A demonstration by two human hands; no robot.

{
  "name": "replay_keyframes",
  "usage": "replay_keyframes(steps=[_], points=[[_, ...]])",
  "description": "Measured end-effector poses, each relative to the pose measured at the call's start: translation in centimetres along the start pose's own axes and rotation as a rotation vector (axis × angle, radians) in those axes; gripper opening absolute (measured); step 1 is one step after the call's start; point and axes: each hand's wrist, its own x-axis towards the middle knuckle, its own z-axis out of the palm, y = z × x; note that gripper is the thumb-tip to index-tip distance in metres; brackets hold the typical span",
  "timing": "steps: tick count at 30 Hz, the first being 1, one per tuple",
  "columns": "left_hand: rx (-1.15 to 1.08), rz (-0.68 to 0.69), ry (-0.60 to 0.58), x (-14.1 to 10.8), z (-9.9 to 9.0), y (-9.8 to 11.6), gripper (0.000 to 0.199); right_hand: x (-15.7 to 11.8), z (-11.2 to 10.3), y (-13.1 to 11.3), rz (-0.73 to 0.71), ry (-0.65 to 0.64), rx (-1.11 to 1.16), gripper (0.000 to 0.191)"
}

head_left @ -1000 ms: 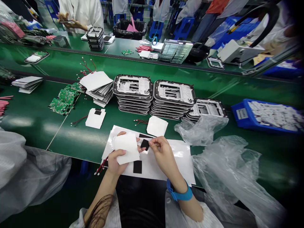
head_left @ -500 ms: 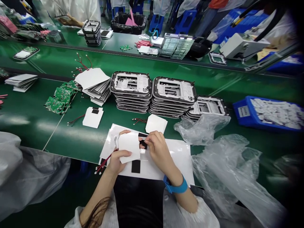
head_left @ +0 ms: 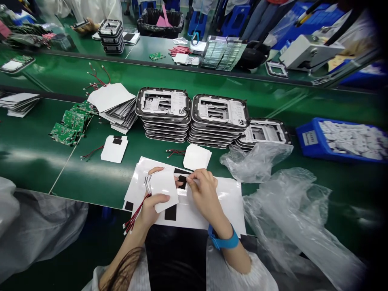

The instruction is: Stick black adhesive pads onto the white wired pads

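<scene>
My left hand (head_left: 150, 210) grips a small fanned stack of white flat panels (head_left: 163, 188), thumb on top, with thin red and black wires (head_left: 136, 214) hanging out toward the lower left. A black square sticker (head_left: 182, 182) lies just right of the stack, near the left fingertips. My right hand (head_left: 205, 194), wearing a blue wristband (head_left: 227, 241), has thumb and forefinger pinched at that sticker's right edge. Beneath both hands are glossy white sheets (head_left: 227, 202) carrying further black squares (head_left: 170, 212).
Behind my hands stand two tall stacks of black-edged frames (head_left: 163, 106) (head_left: 220, 113). White panels (head_left: 197, 157) with wires, green circuit boards (head_left: 64, 133) and a fanned panel pile (head_left: 112, 99) lie around. Crumpled clear plastic (head_left: 287, 210) and a blue bin (head_left: 309, 139) sit right.
My right fingers have shifted slightly right, and the black square sticker now shows more fully beside them. The left hand still holds the panels. The whole view has drifted a little.
</scene>
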Motion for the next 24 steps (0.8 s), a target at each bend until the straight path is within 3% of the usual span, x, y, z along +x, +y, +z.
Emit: replay_keyframes(steps=[4,7,11,14,18,24], points=[[-0.005,0.008,0.031,-0.1,0.3,-0.2,0.065,-0.1,0.0,0.6,0.123,0.094,0.045,0.011],[-0.045,-0.022,0.022,0.0,0.2,0.0,0.066,-0.2,-1.2,0.9,0.127,0.081,0.15,0.013],[-0.101,-0.071,-0.063,-0.4,0.5,0.6,0.058,-1.2,-4.5,-0.4,0.136,-0.019,0.442,0.011],[-0.17,-0.146,-0.227,-1.5,1.3,1.4,0.052,-2.4,-7.5,-2.4,0.166,-0.086,0.632,0.007],[-0.189,-0.214,-0.394,-3.0,2.6,2.2,0.047,-3.3,-10.1,-5.0,0.144,-0.188,0.627,0.008],[-0.105,-0.242,-0.414,-3.8,3.1,2.4,0.05,-3.4,-10.6,-6.3,0.138,-0.307,0.543,0.012]])
